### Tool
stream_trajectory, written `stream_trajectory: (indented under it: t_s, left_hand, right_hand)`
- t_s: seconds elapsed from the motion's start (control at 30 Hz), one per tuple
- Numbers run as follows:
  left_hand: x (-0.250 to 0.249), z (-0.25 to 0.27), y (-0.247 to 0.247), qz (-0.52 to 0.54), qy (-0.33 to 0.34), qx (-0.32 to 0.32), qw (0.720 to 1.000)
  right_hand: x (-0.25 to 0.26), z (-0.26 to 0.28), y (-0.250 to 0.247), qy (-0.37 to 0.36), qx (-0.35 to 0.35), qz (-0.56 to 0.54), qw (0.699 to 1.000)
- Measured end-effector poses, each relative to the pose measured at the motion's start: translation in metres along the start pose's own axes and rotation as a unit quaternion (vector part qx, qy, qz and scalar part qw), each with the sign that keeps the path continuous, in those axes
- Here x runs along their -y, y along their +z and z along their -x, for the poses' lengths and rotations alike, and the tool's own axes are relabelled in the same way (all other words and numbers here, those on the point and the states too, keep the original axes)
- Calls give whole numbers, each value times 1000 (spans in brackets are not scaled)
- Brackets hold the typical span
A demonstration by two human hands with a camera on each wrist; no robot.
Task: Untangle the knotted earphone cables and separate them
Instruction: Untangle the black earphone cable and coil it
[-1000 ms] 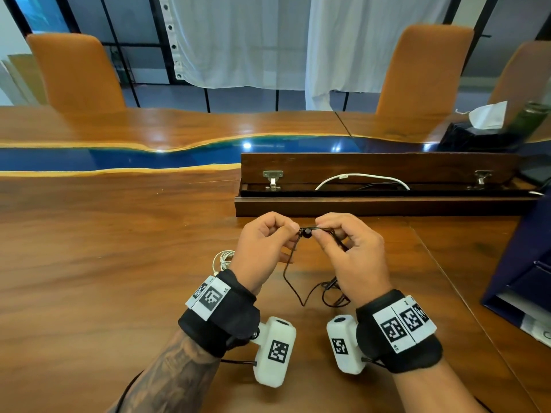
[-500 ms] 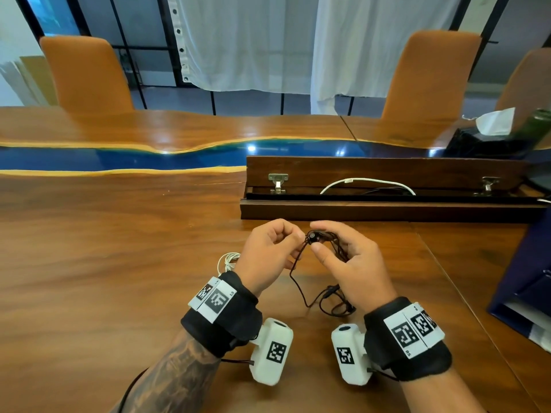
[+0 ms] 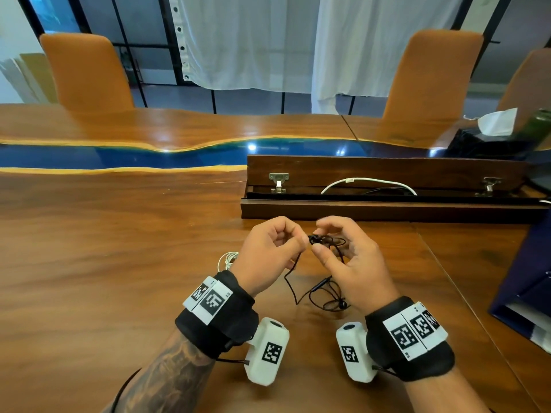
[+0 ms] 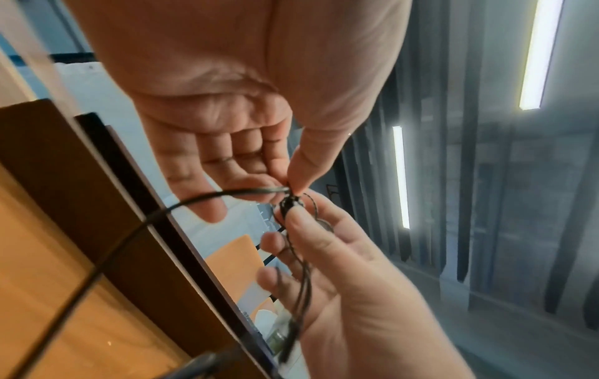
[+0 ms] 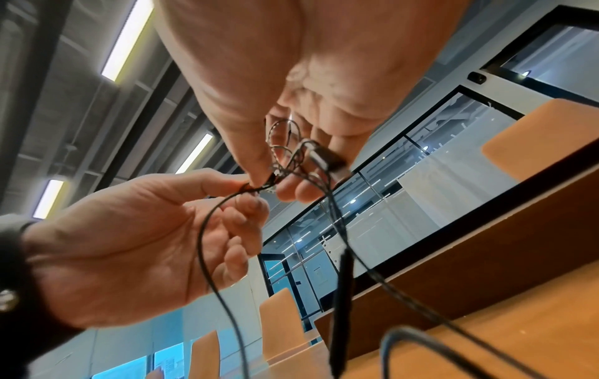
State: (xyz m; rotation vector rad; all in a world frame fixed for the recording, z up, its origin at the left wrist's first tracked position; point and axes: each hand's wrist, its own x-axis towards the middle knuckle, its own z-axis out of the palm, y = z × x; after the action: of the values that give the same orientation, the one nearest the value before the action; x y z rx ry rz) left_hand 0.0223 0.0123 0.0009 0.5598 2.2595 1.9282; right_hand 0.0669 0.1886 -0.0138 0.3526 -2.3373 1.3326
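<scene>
Hands meet above the near middle of the wooden table (image 3: 119, 263), with the black earphone cable (image 3: 293, 289) strung between them. The left hand (image 3: 265, 257) pinches one strand between thumb and forefinger, its other fingers curled in. The right hand (image 3: 354, 263), just to its right, pinches the knot (image 3: 317, 240) with thumb and fingertips, and small loops bunch against its palm. From the knot the cable hangs down between both wrists and coils loosely on the table near the right wrist. A white cable (image 3: 227, 259) lies on the table, partly hidden behind the left hand. A long wooden box (image 3: 387, 208) sits open farther back.
</scene>
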Motion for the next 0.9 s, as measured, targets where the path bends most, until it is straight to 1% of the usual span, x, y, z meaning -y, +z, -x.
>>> stream_trajectory:
  t_s: [0.07, 0.13, 0.23, 0.3, 0.4, 0.47, 0.53, 0.6, 0.67, 0.73, 0.83, 0.9]
  left_hand:
    - [-1, 0, -1, -21, 28, -1, 999]
    - [0, 0, -3, -42, 47, 2, 998]
    - [-2, -1, -5, -66, 54, 16, 996]
    - [-4, -1, -6, -48, 35, 17, 998]
    - [-9, -1, -5, 6, -15, 28, 999]
    - [-11, -2, -4, 37, -45, 34, 998]
    - [-11, -2, -4, 69, -69, 27, 995]
    - [-9, -3, -6, 90, -83, 13, 992]
    - [-5, -3, -8, 94, -82, 8, 992]
    - [-3, -2, -7, 102, -68, -6, 993]
    - [-3, -2, -6, 155, -41, -37, 986]
    - [-3, -2, -6, 186, -36, -36, 981]
  right_hand:
    - [2, -1, -1, 7, 22, 11, 1000]
    - [4, -3, -3, 14, 31, -3, 999]
    - [4, -4, -5, 27, 39, -43, 998]
    - [3, -4, -4, 2, 13, -45, 999]
    - [0, -3, 2, -47, -42, -51, 997]
    - [-1, -1, 5, -64, -64, -58, 994]
    - [-1, -1, 5, -61, -77, -78, 992]
    - [1, -1, 3, -34, -86, -118, 989]
    - [4, -2, 0, -6, -75, -138, 988]
    - [5, -1, -3, 18, -39, -134, 990]
    - [4, 0, -4, 51, 18, -105, 993]
    - [5, -1, -5, 60, 26, -84, 994]
